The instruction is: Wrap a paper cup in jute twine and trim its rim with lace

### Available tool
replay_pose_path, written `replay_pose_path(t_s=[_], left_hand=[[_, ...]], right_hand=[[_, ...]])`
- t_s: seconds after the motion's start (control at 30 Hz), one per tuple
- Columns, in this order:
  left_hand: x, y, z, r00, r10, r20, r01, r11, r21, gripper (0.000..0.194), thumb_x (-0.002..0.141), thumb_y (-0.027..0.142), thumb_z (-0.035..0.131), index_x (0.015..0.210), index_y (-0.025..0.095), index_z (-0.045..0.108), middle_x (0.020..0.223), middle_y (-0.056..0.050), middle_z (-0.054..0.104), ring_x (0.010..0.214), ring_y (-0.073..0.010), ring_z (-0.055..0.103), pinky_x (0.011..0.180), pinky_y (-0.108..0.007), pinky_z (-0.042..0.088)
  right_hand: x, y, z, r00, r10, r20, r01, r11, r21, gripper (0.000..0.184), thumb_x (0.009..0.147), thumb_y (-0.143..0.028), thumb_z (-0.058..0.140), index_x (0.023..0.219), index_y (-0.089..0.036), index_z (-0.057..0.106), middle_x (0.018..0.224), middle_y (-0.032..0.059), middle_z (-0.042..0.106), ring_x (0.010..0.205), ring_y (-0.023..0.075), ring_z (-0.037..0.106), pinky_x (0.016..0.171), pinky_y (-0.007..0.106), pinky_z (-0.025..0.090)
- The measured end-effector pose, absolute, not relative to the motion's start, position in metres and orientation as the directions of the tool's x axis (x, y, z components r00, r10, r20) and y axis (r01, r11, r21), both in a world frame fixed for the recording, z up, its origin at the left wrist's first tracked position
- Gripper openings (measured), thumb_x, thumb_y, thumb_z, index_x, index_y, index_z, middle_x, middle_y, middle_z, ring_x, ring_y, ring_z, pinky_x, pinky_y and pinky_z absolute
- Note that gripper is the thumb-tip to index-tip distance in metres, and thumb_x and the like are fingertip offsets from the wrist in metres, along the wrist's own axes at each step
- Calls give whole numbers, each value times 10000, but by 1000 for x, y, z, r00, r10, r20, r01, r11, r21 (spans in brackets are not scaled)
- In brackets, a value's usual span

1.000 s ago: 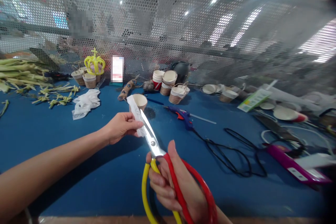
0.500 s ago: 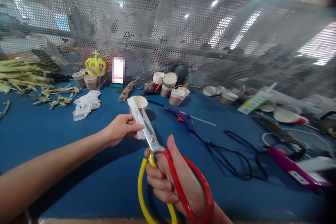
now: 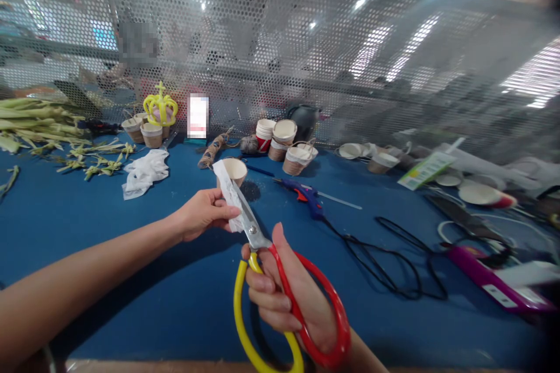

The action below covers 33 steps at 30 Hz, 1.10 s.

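Observation:
My left hand (image 3: 210, 215) pinches a narrow strip of thin white material (image 3: 224, 178) between thumb and fingers; whether it is paper or plastic I cannot tell. In my right hand (image 3: 284, 291) is a pair of scissors (image 3: 252, 229) with one red and one yellow handle, the fingers wrapped through the loops. The blades point up and left and lie along the strip, nearly closed. Just behind the strip stands a paper cup (image 3: 236, 170) with a brown wrapped side, partly hidden. A crumpled white piece (image 3: 146, 172) lies left of it on the blue table (image 3: 175, 303).
A blue glue gun (image 3: 308, 195) with a black cord (image 3: 389, 280) lies to the right. Twine (image 3: 213, 150), stacked cups (image 3: 284, 131) and a yellow crown (image 3: 160, 109) stand along the perforated screen. Green stalks (image 3: 39, 122) are at left, a purple power strip (image 3: 490, 280) at right.
The scissors' handles have come closer together and the blades have closed further along the white strip. My left hand has barely moved.

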<state>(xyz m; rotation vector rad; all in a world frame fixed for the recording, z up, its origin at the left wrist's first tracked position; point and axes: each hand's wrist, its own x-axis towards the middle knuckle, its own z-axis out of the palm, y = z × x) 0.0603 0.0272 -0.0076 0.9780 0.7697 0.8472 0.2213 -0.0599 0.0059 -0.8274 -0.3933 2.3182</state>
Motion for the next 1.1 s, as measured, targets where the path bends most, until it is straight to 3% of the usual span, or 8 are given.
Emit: replay_pose_path(t_s=[0.2,0.47,0.63,1.1], left_hand=[[56,32,-6,509,845,-165,-222,314,923,466,488,263,833,839,115,565,611,-17,652,544,-131,621,517,-227,497],[54,43,-9,438,886,-153,-224,273,936,382,627,441,724,784,110,616,669,-30,645,544,-105,590,559,-244,489],[57,49,-13,373,913,-166,-255,273,928,328,621,399,740,680,93,638,604,-22,631,521,-90,560,540,-217,455],[59,45,-10,375,903,-210,-322,339,884,235,659,290,738,687,75,649,563,-20,630,461,-83,542,510,-222,453]], right_hand=[[218,-58,6,-549,668,-501,-447,-742,-500,601,838,-658,176,798,-171,526,458,-66,381,308,6,195,262,88,136],[216,-60,9,-506,696,-510,-429,-716,-551,554,806,-678,289,784,-174,518,458,-73,382,306,3,196,264,85,155],[215,-61,6,-511,703,-496,-436,-708,-555,571,800,-686,286,790,-171,530,469,-68,380,316,4,218,275,86,162],[219,-51,7,-564,695,-446,-422,-706,-569,686,765,-741,180,793,-165,551,508,-37,401,364,23,315,306,101,214]])
